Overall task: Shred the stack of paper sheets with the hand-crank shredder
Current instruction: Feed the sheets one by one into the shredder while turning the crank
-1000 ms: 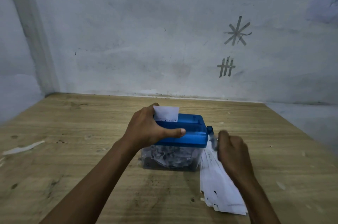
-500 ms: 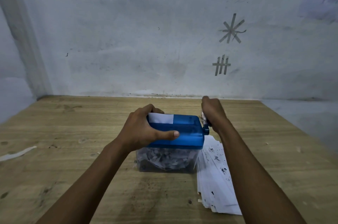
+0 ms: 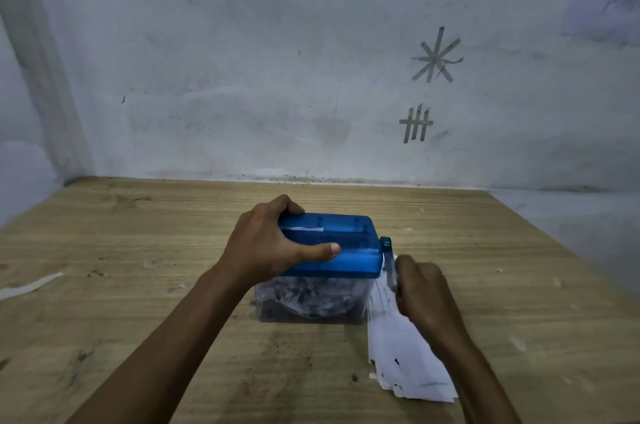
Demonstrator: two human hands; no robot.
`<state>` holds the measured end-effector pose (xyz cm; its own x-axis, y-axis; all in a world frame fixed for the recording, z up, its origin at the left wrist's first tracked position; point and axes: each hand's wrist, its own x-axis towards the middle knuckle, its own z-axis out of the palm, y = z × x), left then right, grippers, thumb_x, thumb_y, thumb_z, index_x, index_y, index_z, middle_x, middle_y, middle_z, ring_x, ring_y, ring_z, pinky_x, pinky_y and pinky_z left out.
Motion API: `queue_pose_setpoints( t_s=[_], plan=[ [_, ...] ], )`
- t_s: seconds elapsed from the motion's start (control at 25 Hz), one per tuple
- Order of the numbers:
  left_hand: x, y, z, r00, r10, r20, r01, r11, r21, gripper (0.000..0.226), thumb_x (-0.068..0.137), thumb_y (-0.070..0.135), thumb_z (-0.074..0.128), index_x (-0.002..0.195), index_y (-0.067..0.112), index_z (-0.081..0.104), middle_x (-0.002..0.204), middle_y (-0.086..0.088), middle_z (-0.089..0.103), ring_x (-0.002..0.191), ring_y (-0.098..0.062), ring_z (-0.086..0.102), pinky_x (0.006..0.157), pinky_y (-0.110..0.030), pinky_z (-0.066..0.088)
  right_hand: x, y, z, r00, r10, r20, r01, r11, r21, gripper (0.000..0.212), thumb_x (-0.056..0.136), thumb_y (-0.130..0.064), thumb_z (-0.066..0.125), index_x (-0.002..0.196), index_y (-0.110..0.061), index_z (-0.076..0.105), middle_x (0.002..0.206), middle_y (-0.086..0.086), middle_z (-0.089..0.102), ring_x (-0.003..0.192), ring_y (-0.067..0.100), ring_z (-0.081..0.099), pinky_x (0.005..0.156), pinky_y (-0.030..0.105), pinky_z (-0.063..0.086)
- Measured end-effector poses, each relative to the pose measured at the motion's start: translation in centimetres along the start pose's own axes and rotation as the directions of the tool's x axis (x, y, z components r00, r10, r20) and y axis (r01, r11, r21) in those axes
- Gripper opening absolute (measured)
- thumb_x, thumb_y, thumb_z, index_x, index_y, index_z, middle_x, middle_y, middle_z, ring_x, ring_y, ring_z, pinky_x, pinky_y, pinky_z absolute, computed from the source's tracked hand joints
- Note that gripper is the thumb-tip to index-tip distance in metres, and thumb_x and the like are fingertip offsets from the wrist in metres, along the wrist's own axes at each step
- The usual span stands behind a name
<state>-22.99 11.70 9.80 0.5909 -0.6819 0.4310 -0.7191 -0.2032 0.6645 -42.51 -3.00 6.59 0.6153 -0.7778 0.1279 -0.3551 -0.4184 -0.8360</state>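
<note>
Well left of the small, blue-lidded plastic hand-crank shredder [image 3: 346,253], a torn strip of white paper [image 3: 31,285] lies on the pale wooden surface [image 3: 138,250]. The left hand [image 3: 273,243] clamps the shredder's left end, fingers curled over the lid's far edge and thumb stretched along its near side. Only a sliver of a white sheet [image 3: 301,228] shows in the slot on top. Below the lid, the clear plastic bin [image 3: 311,302] looks packed with shreds. At the shredder's right side, the right hand [image 3: 422,295] is curled round the blue crank handle [image 3: 387,250], which points down toward the person. Just right of the shredder, under that wrist, lies the fanned stack of white paper sheets [image 3: 405,354]. The shredder looks light and smooth, likely to skid under cranking, so bracing the lid makes sense. The sheets look thin and limp, best lifted by an edge.
</note>
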Motion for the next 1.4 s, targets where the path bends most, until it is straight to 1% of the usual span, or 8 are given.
queue_pose_setpoints(
  t_s=[0.2,0.64,0.76,0.92,1.12,1.2,1.28,1.4],
  plan=[
    [0.2,-0.1,-0.1,0.998,0.029,0.051,-0.029,1.0,-0.002,0.085,0.044,0.087,0.075,0.107,0.032,0.06,0.108,0.012,0.063,0.099,-0.006,0.061,0.086,-0.035,0.058,2.4,-6.7,-2.0,0.948,-0.074,-0.311,0.136,0.973,0.184,0.05,0.101,-0.02,0.038,0.052,-0.015,0.035,0.043,-0.004,0.035,0.039,0.009,0.03,0.049,0.027,0.025],
    [-0.1,0.2,0.3,0.999,0.044,-0.027,-0.043,0.999,0.017,0.083,0.046,0.09,0.069,0.104,0.032,0.06,0.101,0.017,0.062,0.095,-0.005,0.06,0.084,-0.039,0.057,10.5,-0.4,2.9,0.946,0.278,0.168,-0.315,0.913,0.259,0.018,0.094,-0.023,0.047,0.083,-0.01,0.055,0.074,0.016,0.053,0.063,0.023,0.048,0.058,0.032,0.037],
    [-0.4,0.4,0.3,0.998,0.025,-0.061,-0.023,0.999,0.039,0.083,0.046,0.092,0.067,0.103,0.033,0.06,0.098,0.02,0.061,0.091,-0.004,0.061,0.082,-0.039,0.058,7.8,1.0,3.0,0.94,0.316,0.132,-0.342,0.887,0.309,0.025,0.097,-0.019,0.046,0.085,-0.005,0.063,0.077,0.019,0.058,0.064,0.025,0.052,0.054,0.029,0.037],
    [-0.7,0.7,0.4,0.995,-0.001,-0.098,0.005,0.999,0.043,0.084,0.045,0.092,0.067,0.104,0.033,0.061,0.097,0.022,0.061,0.09,0.002,0.06,0.081,-0.037,0.058,4.3,0.8,1.4,0.969,0.246,0.034,-0.248,0.946,0.211,0.039,0.105,-0.024,0.042,0.081,-0.003,0.064,0.058,0.006,0.059,0.045,0.015,0.052,0.04,0.023,0.038],
    [-0.9,0.2,0.3,0.998,-0.016,-0.067,0.014,0.999,-0.042,0.085,0.044,0.091,0.07,0.104,0.032,0.063,0.102,0.019,0.063,0.096,-0.004,0.062,0.087,-0.042,0.057,2.0,2.7,-1.8,0.997,0.04,-0.062,-0.049,0.987,-0.153,0.04,0.099,-0.038,0.053,0.07,-0.011,0.059,0.069,-0.001,0.067,0.07,0.021,0.065,0.069,0.035,0.049],
    [-1.0,0.2,0.2,0.998,-0.023,-0.066,0.018,0.997,-0.074,0.084,0.043,0.09,0.071,0.104,0.033,0.063,0.103,0.019,0.064,0.098,-0.005,0.062,0.088,-0.042,0.057,1.6,4.1,-3.2,0.984,0.116,-0.134,-0.158,0.918,-0.363,0.029,0.092,-0.053,0.059,0.094,-0.024,0.064,0.101,-0.002,0.069,0.101,0.024,0.062,0.084,0.036,0.047],
    [-1.0,0.4,0.2,0.998,-0.017,-0.064,0.012,0.996,-0.083,0.085,0.042,0.09,0.071,0.104,0.033,0.064,0.104,0.019,0.064,0.098,-0.005,0.062,0.089,-0.042,0.057,1.1,5.8,-3.9,0.95,0.295,-0.102,-0.305,0.81,-0.501,0.069,0.078,-0.075,0.06,0.12,-0.021,0.059,0.126,0.004,0.059,0.121,0.029,0.053,0.095,0.037,0.044],
    [-0.9,0.6,0.2,0.998,-0.02,-0.063,0.014,0.996,-0.091,0.086,0.043,0.091,0.07,0.105,0.032,0.064,0.105,0.018,0.064,0.098,-0.005,0.062,0.089,-0.041,0.057,0.6,7.6,-4.1,0.929,0.367,-0.047,-0.336,0.781,-0.526,0.085,0.048,-0.09,0.059,0.099,-0.022,0.057,0.112,0.004,0.06,0.106,0.028,0.058,0.089,0.041,0.051]
  ],
)
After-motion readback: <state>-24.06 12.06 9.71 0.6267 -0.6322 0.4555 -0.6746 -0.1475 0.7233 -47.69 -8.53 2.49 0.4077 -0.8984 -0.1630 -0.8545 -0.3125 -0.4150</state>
